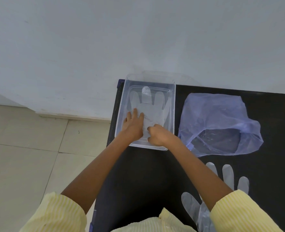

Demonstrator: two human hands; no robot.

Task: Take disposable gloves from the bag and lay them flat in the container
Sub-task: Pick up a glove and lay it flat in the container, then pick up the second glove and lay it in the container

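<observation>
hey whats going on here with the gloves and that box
A person is laying a clear disposable glove flat in a clear plastic container on a black table. The left hand presses it down with spread fingers; the right hand is curled at its cuff. The bluish bag lies open to the right, and another glove waits on the table nearer the person.

A plain pale grey-white wall (138, 34) fills the upper half of the view and is evenly lit by soft, diffuse light. A few faint scuff marks are seen on it. At its foot a low pale skirting ledge (68, 115) is seen. The floor (26, 156) at the left is laid with large cream tiles divided by thin dark joints. A black table top (155, 173) is set against the wall at the right.
</observation>
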